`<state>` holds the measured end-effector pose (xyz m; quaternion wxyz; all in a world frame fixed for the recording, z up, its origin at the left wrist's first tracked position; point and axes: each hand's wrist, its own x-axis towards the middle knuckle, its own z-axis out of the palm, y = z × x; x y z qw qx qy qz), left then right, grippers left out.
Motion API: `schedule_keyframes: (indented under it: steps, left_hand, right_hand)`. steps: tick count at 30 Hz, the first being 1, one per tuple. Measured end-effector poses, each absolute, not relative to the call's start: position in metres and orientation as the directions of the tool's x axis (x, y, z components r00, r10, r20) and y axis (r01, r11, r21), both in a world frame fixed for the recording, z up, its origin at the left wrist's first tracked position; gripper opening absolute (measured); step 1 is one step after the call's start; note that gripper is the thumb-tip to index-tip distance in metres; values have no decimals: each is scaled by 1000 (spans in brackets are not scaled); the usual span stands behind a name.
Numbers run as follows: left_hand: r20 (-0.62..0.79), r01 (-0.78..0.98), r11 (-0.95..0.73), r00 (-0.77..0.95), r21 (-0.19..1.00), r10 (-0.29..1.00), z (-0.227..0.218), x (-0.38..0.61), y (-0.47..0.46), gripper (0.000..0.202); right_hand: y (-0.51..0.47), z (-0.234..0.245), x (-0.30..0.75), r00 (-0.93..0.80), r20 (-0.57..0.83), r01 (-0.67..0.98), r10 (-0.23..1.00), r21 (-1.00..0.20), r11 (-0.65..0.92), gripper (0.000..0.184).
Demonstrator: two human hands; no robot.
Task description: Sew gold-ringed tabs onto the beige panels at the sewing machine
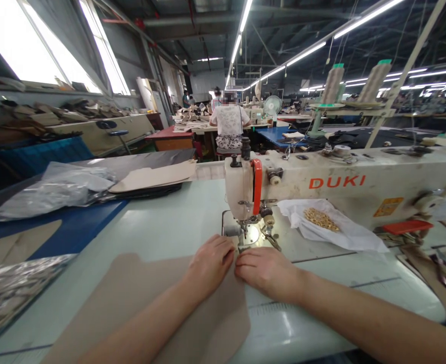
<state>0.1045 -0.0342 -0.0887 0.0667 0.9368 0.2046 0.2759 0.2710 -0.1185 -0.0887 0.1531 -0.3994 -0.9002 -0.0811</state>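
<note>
A large beige fabric panel lies flat on the pale green sewing table, its far corner close to the needle of a white sewing machine. My left hand rests on that corner with its fingers curled and closed on the fabric edge. Just across from it, my right hand pinches the panel's right edge, fingers pressed together. Both hands sit right in front of the presser foot, nearly touching each other. The fingertips partly hide the fabric there.
Right of the needle, a white bag holds small gold-coloured metal pieces. Beige and black cut panels and clear plastic bags lie at the left. Thread cones stand behind the machine. A person sits ahead.
</note>
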Motion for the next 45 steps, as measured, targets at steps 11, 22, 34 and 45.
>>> schedule_keyframes:
  steps: [11, 22, 34, 45]
  left_hand:
    - [486, 346, -910, 770, 228, 415, -87, 107, -33, 18]
    - [469, 356, -899, 767, 256, 437, -89, 106, -32, 15]
    - [470, 336, -893, 762, 300, 445, -88, 103, -34, 15]
    - [370, 326, -932, 856, 157, 361, -79, 91, -45, 24]
  right_hand:
    - [-118, -89, 270, -610, 360, 753, 706, -13, 658, 17]
    - [-119, -80, 268, -518, 426, 809, 742, -38, 587, 18]
    - [-117, -87, 265, -479, 371, 854, 796, -12, 520, 15]
    - [-118, -86, 263, -477, 322, 868, 818, 26, 496, 7]
